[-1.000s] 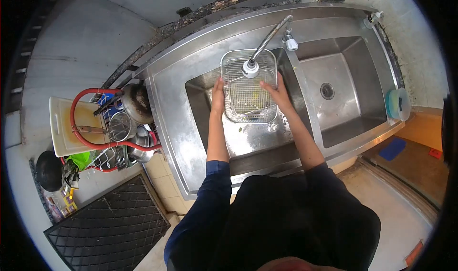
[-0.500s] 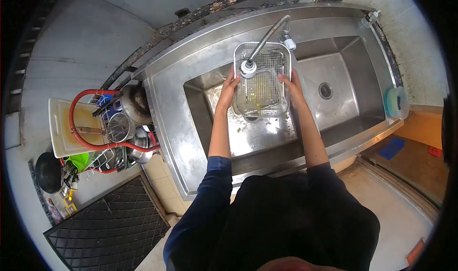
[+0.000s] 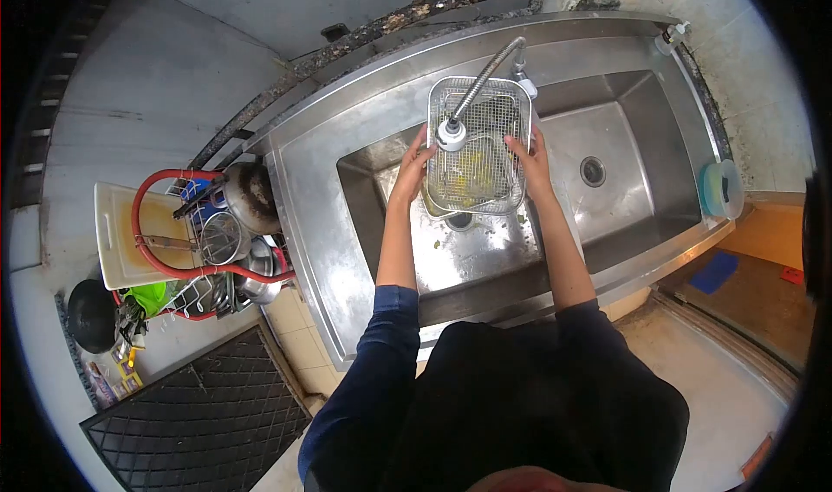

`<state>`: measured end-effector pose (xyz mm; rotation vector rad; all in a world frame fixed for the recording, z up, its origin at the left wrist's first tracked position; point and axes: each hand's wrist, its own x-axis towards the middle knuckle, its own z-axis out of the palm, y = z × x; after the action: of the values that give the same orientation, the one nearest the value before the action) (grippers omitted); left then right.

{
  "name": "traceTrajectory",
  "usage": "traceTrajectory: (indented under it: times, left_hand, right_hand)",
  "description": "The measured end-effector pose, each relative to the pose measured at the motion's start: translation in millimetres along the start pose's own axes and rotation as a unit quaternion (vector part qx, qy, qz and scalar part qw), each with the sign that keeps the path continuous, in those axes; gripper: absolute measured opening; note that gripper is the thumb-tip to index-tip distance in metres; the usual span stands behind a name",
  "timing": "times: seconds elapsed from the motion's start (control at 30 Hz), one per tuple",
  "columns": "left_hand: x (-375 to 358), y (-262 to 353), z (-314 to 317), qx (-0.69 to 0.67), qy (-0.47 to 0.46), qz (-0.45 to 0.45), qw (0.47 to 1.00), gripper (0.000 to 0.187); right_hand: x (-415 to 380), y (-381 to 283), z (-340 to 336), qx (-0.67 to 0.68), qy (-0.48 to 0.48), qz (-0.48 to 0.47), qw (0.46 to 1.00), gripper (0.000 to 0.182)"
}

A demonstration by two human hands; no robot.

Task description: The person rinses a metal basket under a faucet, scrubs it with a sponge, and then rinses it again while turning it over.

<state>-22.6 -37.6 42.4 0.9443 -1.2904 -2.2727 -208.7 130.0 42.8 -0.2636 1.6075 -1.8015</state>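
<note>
A rectangular wire mesh basket (image 3: 494,110) is held over the left sink basin (image 3: 459,262), beneath the white spray head (image 3: 451,135) of a flexible metal faucet (image 3: 490,76). My left hand (image 3: 413,173) grips its left side and my right hand (image 3: 531,162) grips its right side, with the thumbs on the rim. Yellow-green bits (image 3: 470,167) show through the mesh; whether they lie in the basket or below it is hard to tell. Small scraps are scattered on the basin floor, and part of the drain (image 3: 459,221) shows below the basket.
The right basin (image 3: 611,188) has a round drain. A translucent container with something green (image 3: 721,188) sits at the sink's right end. On the left, a red-rimmed dish rack (image 3: 143,197) holds pots, a strainer (image 3: 221,239) and a cutting board (image 3: 117,236). A black pan (image 3: 91,316) is farther left.
The basket, still in both hands, looks slightly tilted compared with before, and more of the drain shows under it. The whole view has shifted a little.
</note>
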Motion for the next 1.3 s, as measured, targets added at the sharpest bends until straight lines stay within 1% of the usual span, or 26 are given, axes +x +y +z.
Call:
traceTrajectory:
  times: [0.07, 0.1, 0.13, 0.2, 0.23, 0.33, 0.47, 0.53, 0.57, 0.63, 0.67, 0.73, 0.77, 0.83, 0.87, 0.93, 0.97, 1.03, 1.07, 1.13, 1.17, 1.2, 1.23, 1.27, 1.3]
  left_hand:
    - [-3.0, 3.1, 0.2, 0.028, -0.034, 0.043, 0.998, 0.069]
    - [-4.4, 5.3, 0.6, 0.028, -0.035, 0.043, 0.998, 0.069]
    - [-5.1, 7.6, 1.4, 0.059, -0.043, 0.032, 0.997, 0.073]
    - [-3.4, 7.9, 3.4, 0.118, -0.057, 0.012, 0.991, 0.082]
    - [0.4, 5.0, 6.5, 0.113, -0.064, 0.058, 0.99, 0.088]
    - [4.1, 1.3, 7.0, 0.088, -0.079, 0.032, 0.992, 0.09]
    - [16.8, -19.6, -2.6, 0.116, -0.102, 0.053, 0.987, 0.087]
    - [8.9, -8.7, 10.6, 0.15, -0.029, 0.026, 0.988, 0.081]
    - [7.8, -6.4, 14.9, 0.15, -0.03, 0.026, 0.988, 0.081]
    - [8.3, -7.6, 17.3, 0.184, 0.009, 0.042, 0.982, 0.08]
    - [8.1, -6.8, 16.4, 0.185, 0.009, 0.042, 0.982, 0.08]
    - [7.4, -10.9, 8.6, 0.158, -0.057, 0.032, 0.985, 0.081]
    - [7.9, -12.4, 4.8, 0.159, -0.056, 0.031, 0.985, 0.081]
    - [14.0, -19.5, -3.5, 0.224, -0.113, 0.102, 0.963, 0.085]
    - [17.4, -23.4, -7.1, 0.224, -0.113, 0.101, 0.963, 0.085]
    - [16.0, -19.8, -7.7, 0.214, -0.111, 0.066, 0.968, 0.088]
    - [16.0, -19.4, -5.4, 0.215, -0.11, 0.066, 0.968, 0.088]
    - [15.1, -16.3, 4.9, 0.211, -0.018, 0.029, 0.977, 0.089]
    - [12.7, -13.8, 6.7, 0.21, -0.018, 0.028, 0.977, 0.089]
    - [3.7, -5.1, 10.1, 0.215, -0.057, 0.036, 0.974, 0.083]
    - [0.5, -3.3, 7.6, 0.215, -0.056, 0.035, 0.974, 0.083]
    - [-1.5, -3.7, 2.7, 0.111, -0.13, 0.032, 0.985, 0.081]
    - [-2.4, -4.7, -0.5, 0.006, -0.203, 0.028, 0.979, 0.079]
    - [-2.7, -6.3, -2.7, 0.006, -0.204, 0.026, 0.979, 0.079]
    - [-4.8, -5.7, -3.1, -0.023, -0.21, 0.006, 0.977, 0.077]
  right_hand:
    - [1.6, 2.5, 2.9, 0.023, 0.001, 0.006, 1.0, 0.08]
    - [3.8, 7.0, 1.5, 0.044, 0.002, 0.011, 0.999, 0.081]
    - [5.9, 10.9, -0.7, 0.043, 0.001, 0.009, 0.999, 0.081]
    - [8.6, 10.2, -3.6, 0.012, 0.017, -0.003, 1.0, 0.081]
    - [6.5, 7.7, -4.0, 0.017, 0.013, 0.002, 1.0, 0.079]
    - [-7.6, -9.7, -2.8, 0.02, 0.031, 0.017, 0.999, 0.078]
    - [-4.6, -3.0, -15.6, 0.001, 0.023, 0.022, 1.0, 0.079]
    - [-4.7, 1.4, -17.8, -0.001, 0.015, 0.013, 1.0, 0.079]
    - [-4.8, 3.4, -17.7, 0.0, 0.016, 0.013, 1.0, 0.079]
    - [-6.0, 6.9, -16.7, -0.011, 0.034, 0.024, 0.999, 0.079]
    - [-6.5, 7.9, -16.6, -0.01, 0.034, 0.024, 0.999, 0.079]
    - [-10.5, 11.4, -17.6, 0.012, 0.035, 0.03, 0.999, 0.08]
    - [-11.4, 12.5, -18.3, 0.013, 0.035, 0.031, 0.999, 0.08]
    - [-12.8, 13.3, -21.0, -0.007, 0.023, 0.034, 0.999, 0.082]
    - [-13.8, 14.3, -21.5, -0.006, 0.023, 0.035, 0.999, 0.082]
    - [-16.5, 13.8, -19.1, 0.012, 0.03, 0.044, 0.998, 0.082]
    - [-16.4, 13.2, -17.0, 0.013, 0.03, 0.044, 0.998, 0.082]
    - [-12.0, 20.8, -18.7, 0.006, 0.042, 0.051, 0.998, 0.081]
    - [-9.1, 23.8, -20.7, 0.006, 0.043, 0.051, 0.998, 0.081]
    - [-4.7, 25.0, -22.6, 0.037, 0.047, 0.032, 0.998, 0.078]
    - [-4.1, 25.2, -25.9, 0.037, 0.046, 0.033, 0.998, 0.078]
    - [-6.4, 15.9, -27.8, 0.053, 0.057, 0.055, 0.995, 0.077]
    - [-8.7, 9.0, -28.7, 0.07, 0.069, 0.077, 0.992, 0.075]
    - [-8.8, 9.9, -30.8, 0.07, 0.071, 0.078, 0.992, 0.075]
    - [-8.5, 11.3, -33.5, 0.085, 0.071, 0.074, 0.991, 0.075]
